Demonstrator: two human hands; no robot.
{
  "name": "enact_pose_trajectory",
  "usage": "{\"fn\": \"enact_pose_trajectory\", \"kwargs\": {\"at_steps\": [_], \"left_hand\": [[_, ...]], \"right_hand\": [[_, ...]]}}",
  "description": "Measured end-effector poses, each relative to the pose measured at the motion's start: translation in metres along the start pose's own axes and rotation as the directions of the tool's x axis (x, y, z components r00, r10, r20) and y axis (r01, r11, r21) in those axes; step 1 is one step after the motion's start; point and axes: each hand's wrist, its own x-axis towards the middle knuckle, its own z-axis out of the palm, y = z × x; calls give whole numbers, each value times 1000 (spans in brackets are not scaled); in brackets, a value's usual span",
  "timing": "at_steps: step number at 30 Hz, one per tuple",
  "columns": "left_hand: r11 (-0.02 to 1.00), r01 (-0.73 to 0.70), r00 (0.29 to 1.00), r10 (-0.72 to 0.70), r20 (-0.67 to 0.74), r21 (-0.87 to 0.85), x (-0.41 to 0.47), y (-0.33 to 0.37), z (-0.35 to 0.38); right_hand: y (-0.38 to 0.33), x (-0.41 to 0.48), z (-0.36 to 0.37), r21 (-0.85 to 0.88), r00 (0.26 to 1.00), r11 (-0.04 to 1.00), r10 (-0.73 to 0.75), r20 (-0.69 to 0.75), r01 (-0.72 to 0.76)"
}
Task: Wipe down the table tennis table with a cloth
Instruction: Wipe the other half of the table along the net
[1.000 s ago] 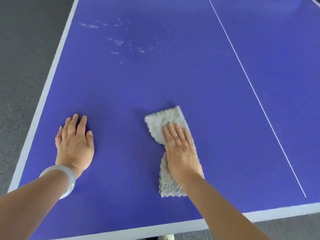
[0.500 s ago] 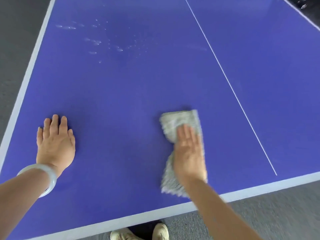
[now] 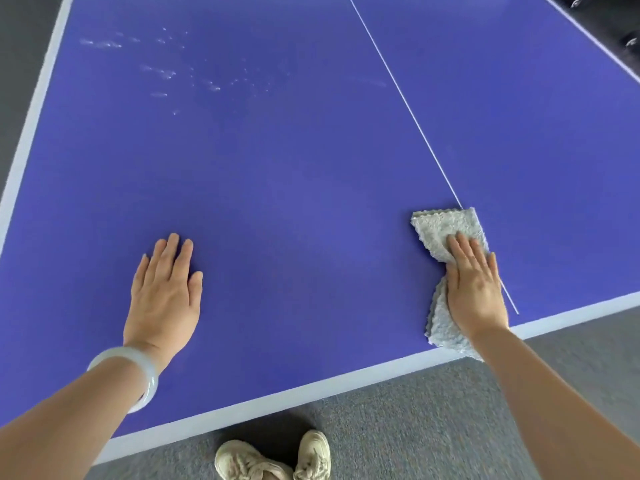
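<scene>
Far left, upper part of the blue table tennis table: a scatter of pale, wet-looking specks and smears, not yet wiped by the look of it. Nearer, the left hand lies flat on bare blue surface, fingers straight and together, holding nothing; pale bangle on that wrist. Reads as a brace. Bottom centre, light-coloured shoes on grey carpet, close to the near end. Right of centre, a thin white centre line runs away up the table. The grey fluffy cloth, folded to a long pad, sits on the near right part of the top, across that line, its lower end hanging over the white end edge. The right hand is spread flat on it, fingers straight, pressing rather than clutching; the pad's far end shows bare ahead of the fingertips. Judgement: wiping of the near strip is in hand. To do it well: even palm pressure so the whole pad bears, not just the heel; draw the overhanging end back on, since there it wipes nothing; overlap each lane; work toward the specks at far left, shifting brace and feet rather than overreaching; refold to a fresh face if the cloth loads up
</scene>
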Motion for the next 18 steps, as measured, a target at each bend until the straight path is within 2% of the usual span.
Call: {"fn": "enact_pose_trajectory", "kwargs": {"at_steps": [2, 3, 6, 9, 11, 12, 14, 16, 18], "left_hand": [[1000, 6, 1000, -6, 3, -4, 0, 2, -1], [1000, 15, 1000, -15, 8, -9, 0, 3, -2], [998, 49, 998, -47, 35, -41, 1, 2, -5], [996, 66, 997, -63, 50, -66, 1, 6, -9], [995, 70, 996, -66, 55, -66, 0, 6, -10], [996, 69, 996, -66, 52, -64, 1, 6, -10], [996, 63, 997, -61, 45, -61, 0, 4, -9], [996, 56, 998, -54, 34, -68, 0, 3, -8], [996, 45, 999, -43, 29, -71, 1, 2, -6]], "right_hand": [[-42, -15, 16, -56, 999, 998, 29, -30, -31], [-70, -27, 24, -73, 998, 997, -36, -41, 33], [-164, -86, 50, -29, 964, 964, -263, 49, 264], [-207, -123, 49, 110, 849, 853, -520, 96, 510], [-189, -108, 41, 20, 743, 752, -655, 138, 659], [-173, -92, 40, -7, 734, 741, -664, 146, 672], [-141, -55, 37, 2, 840, 848, -524, 143, 529], [-124, -25, 34, 47, 965, 971, -240, 109, 236], [-135, -17, 36, 69, 999, 997, -18, 35, 15]]}}
